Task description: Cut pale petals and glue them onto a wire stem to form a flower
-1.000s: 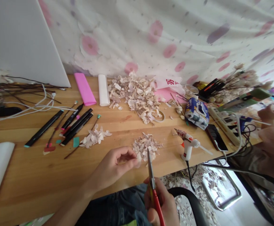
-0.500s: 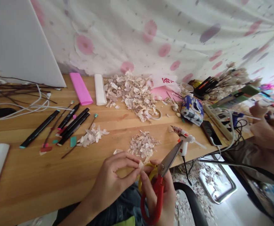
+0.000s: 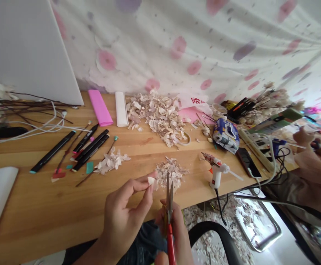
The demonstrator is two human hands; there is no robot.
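Observation:
My left hand [image 3: 124, 213] pinches a small pale flake [image 3: 151, 180] between thumb and forefinger, just above the table's front edge. My right hand [image 3: 174, 235] grips red-handled scissors [image 3: 169, 209], blades pointing up and away, their tips beside the flake. Right behind them lies a small heap of pale trimmed flakes [image 3: 171, 172] on the wooden table [image 3: 39, 206]. A larger heap of flakes [image 3: 157, 116] sits near the back.
A white glue gun [image 3: 217, 170] lies right of the small heap. Black markers [image 3: 90, 145], a pink roll [image 3: 100, 108], a white roll [image 3: 121, 107] and cables sit left and back. Another person's hands [image 3: 311, 145] work at far right. A black chair arm [image 3: 218, 235] curves below.
The scissors have swung from pointing right to pointing straight up and away. My left hand rose a little with the flake, and the view shifted slightly.

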